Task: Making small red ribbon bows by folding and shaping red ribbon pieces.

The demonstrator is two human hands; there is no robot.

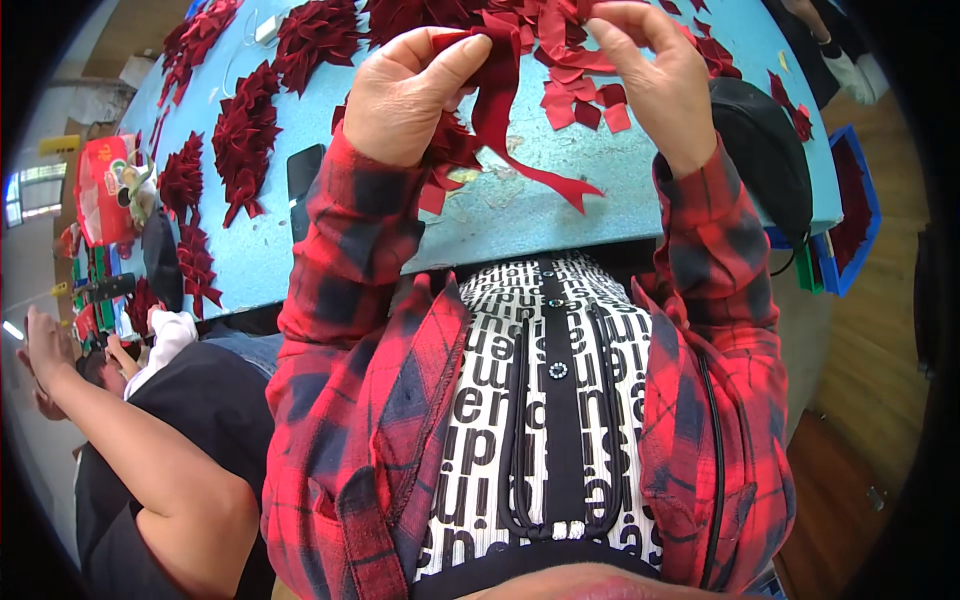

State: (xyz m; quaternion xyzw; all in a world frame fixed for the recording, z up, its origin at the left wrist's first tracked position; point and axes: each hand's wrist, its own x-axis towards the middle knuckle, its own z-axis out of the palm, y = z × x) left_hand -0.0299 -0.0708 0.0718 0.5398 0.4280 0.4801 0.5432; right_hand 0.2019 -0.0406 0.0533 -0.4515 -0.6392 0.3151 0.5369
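My left hand (415, 90) pinches a dark red ribbon (497, 100) between thumb and fingers at the table's far side. The ribbon's long tail hangs down toward me and ends in a notched tip. My right hand (660, 85) is raised beside a heap of loose red fabric pieces (570, 45). Its thumb and index fingertips come close together in a pinch; what lies between them, if anything, is too hard to make out. Small red squares (585, 105) lie on the table between the two hands.
Several dark red ruffled fabric clusters (247, 135) lie on the light blue table (560, 225). A dark phone (304, 185) rests left of my arm, and a black bag (765, 155) sits at the right edge. A blue crate (855, 210) stands beyond. Another person's bare arm (150, 430) is at my left.
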